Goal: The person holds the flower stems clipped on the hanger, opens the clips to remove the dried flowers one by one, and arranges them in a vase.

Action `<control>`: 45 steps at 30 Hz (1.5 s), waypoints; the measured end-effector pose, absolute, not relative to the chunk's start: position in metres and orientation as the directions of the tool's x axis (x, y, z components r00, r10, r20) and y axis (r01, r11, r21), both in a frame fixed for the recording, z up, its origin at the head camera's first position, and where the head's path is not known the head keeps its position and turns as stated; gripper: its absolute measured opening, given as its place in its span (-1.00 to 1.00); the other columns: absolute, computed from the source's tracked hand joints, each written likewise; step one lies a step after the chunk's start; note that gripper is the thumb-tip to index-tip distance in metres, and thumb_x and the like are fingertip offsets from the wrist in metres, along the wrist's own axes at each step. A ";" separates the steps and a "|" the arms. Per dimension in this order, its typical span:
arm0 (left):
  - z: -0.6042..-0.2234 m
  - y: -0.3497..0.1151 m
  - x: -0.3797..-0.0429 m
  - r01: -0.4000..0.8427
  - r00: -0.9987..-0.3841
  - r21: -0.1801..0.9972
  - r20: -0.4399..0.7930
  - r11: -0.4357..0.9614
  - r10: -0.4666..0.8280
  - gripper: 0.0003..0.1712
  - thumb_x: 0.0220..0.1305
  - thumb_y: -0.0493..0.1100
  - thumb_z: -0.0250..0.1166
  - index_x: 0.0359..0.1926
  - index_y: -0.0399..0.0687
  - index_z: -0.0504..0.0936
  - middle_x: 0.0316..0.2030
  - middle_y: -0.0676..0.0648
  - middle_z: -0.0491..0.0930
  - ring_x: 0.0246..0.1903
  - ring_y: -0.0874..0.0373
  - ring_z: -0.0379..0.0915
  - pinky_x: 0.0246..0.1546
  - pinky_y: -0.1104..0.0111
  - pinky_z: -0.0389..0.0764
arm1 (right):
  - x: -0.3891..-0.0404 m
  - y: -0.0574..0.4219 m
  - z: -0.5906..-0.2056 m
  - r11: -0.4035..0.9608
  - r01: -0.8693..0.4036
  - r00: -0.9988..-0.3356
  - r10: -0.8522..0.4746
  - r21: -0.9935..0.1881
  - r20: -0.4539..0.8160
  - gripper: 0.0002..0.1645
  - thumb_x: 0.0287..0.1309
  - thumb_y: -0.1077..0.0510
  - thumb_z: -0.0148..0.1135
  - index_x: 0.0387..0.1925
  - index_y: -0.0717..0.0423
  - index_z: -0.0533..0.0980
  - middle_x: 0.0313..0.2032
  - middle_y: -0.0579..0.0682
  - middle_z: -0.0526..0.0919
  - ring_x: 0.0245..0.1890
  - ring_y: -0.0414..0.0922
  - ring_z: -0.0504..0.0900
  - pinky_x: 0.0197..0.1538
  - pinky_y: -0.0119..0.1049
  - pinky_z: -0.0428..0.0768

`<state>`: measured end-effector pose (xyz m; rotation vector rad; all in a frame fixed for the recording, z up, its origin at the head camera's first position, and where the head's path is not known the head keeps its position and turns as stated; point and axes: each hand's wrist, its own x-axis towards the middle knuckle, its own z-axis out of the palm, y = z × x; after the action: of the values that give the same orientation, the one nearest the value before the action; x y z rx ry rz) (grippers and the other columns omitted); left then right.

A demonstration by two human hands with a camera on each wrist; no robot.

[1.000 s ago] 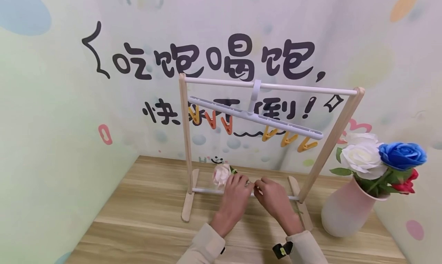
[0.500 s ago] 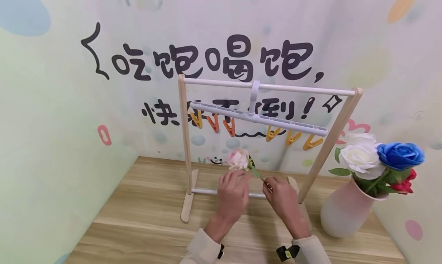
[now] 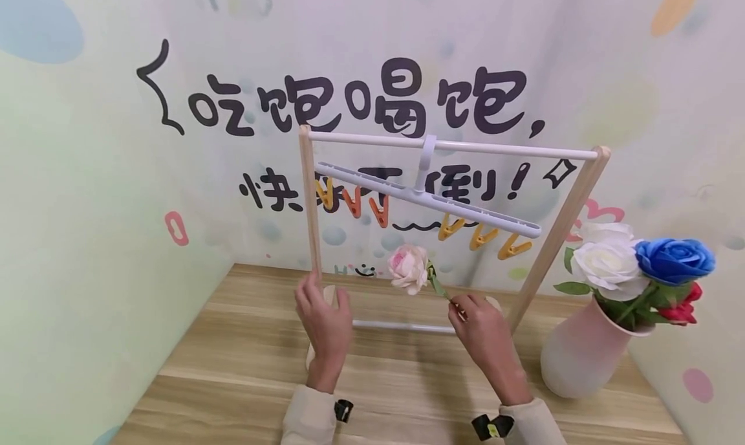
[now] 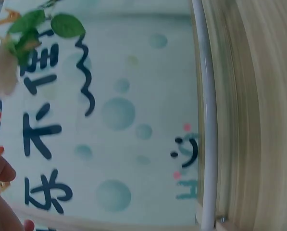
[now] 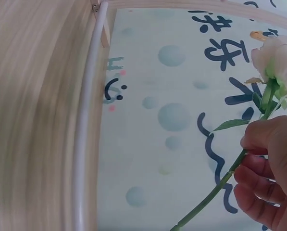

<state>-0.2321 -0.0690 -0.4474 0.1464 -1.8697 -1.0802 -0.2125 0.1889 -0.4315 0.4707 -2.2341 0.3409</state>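
Note:
A pale pink artificial rose (image 3: pixel 409 269) is held below the hanger by my right hand (image 3: pixel 483 332). In the right wrist view, the thumb and fingers pinch its green stem (image 5: pixel 205 202), whose lower end runs out of the frame. My left hand (image 3: pixel 326 322) is beside the left post of the wooden rack (image 3: pixel 563 238), fingers spread and holding nothing. Whether it touches the post I cannot tell. From the rack's top bar hangs a tilted light-grey hanger (image 3: pixel 431 200), with orange clips (image 3: pixel 379 211) and yellow clips (image 3: pixel 483 237) under it.
On the right stands a pink-and-white vase (image 3: pixel 582 361) with white, blue and red roses (image 3: pixel 675 262). The rack's white lower bar (image 3: pixel 401 327) spans low above the wooden table (image 3: pixel 233 380). Behind is a printed wall (image 3: pixel 233 31).
My left hand has left the rose and moved left to the rack's post. The rose has risen and shifted right in my right hand. The hanger has swung slightly.

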 end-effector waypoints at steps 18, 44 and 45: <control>-0.461 -0.105 -0.262 0.223 -0.694 0.820 0.513 0.527 -0.505 -0.53 0.19 -0.03 0.18 0.09 -0.13 0.41 -0.17 -0.12 0.46 -0.16 0.03 0.41 -0.28 0.16 0.42 | -0.192 0.201 -0.377 0.877 -0.468 -0.436 -0.123 -0.108 0.892 -0.87 -0.10 0.20 0.23 -0.45 0.19 0.59 -0.55 -0.02 0.53 -0.58 -0.18 0.54 -0.65 -0.31 0.45; -0.467 -0.107 -0.273 0.211 -0.659 0.727 0.600 0.654 -0.454 -0.69 0.23 -0.09 0.13 -0.09 -0.20 0.52 -0.39 -0.12 0.48 -0.48 0.06 0.37 -0.56 0.27 0.37 | -0.151 0.265 -0.289 0.908 -0.346 -0.239 0.156 -0.235 0.958 -0.73 -0.02 0.17 0.21 -0.31 0.30 0.60 -0.40 0.23 0.61 -0.51 0.03 0.56 -0.30 -0.83 0.22; -0.468 -0.106 -0.273 0.212 -0.655 0.723 0.605 0.658 -0.454 -0.69 0.23 -0.10 0.14 -0.09 -0.21 0.52 -0.40 -0.12 0.47 -0.49 0.06 0.36 -0.58 0.27 0.36 | -0.151 0.267 -0.287 0.908 -0.343 -0.225 0.169 -0.240 0.960 -0.74 -0.03 0.17 0.21 -0.33 0.30 0.60 -0.42 0.23 0.61 -0.49 -0.07 0.57 -0.31 -0.84 0.22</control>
<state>-0.2732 -0.1062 -0.4676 0.1875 -2.0497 -1.0251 -0.1508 0.2673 -0.2866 0.1324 -1.7356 0.4744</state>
